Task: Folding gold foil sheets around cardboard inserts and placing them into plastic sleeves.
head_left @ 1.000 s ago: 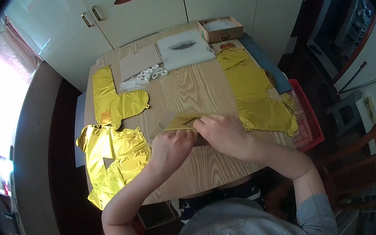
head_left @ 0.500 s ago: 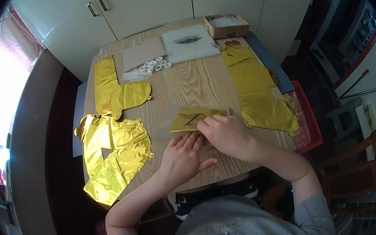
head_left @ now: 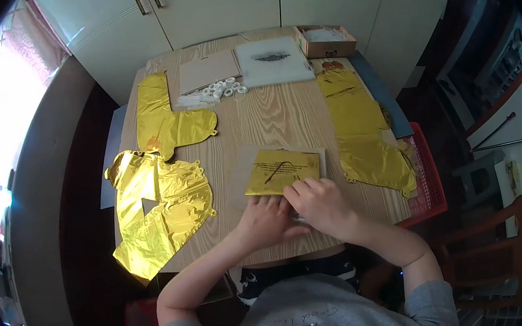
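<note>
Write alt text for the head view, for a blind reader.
A person's left hand and right hand are at the near edge of a folded gold foil piece, translucent plastic showing beside it, on a wood-grain table. Flat gold foil shapes lie on both sides; white rings sit farther back.

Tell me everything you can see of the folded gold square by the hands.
The folded gold square looks like shiny foil, with small dark print and a dark curved streak on top. It lies nearly flat over the wooden table, translucent plastic showing around it; whether it is inside is unclear. The left hand and right hand touch its near edge.
</note>
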Demonstrator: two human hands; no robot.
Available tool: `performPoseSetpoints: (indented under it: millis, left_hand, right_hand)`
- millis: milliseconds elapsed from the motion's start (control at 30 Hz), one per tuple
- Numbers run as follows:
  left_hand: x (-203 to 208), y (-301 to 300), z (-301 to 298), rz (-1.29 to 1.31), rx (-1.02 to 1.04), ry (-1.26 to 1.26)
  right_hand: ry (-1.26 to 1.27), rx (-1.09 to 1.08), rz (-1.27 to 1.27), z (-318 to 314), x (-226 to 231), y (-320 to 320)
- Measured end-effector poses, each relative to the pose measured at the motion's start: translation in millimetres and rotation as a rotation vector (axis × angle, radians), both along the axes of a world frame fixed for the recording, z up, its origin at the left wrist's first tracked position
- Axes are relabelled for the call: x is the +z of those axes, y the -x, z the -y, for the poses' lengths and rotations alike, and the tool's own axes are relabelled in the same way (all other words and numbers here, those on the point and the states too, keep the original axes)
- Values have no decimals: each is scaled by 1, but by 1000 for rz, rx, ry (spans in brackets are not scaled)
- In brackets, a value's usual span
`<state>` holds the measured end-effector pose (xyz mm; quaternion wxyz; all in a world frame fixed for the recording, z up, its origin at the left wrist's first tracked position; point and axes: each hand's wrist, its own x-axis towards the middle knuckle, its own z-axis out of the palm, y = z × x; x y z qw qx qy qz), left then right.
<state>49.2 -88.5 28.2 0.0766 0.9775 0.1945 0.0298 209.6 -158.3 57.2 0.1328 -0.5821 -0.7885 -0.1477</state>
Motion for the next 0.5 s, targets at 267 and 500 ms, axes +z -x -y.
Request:
performPoseSetpoints:
  millis: [267,500]
  left_hand:
    - [42,65,-12,-120,-84,298]
    - [12,37,-206,244,477,-63]
  right_hand:
    - [38,-21,-43,20,-39,8]
    - [268,204,-165,-3,-47,13]
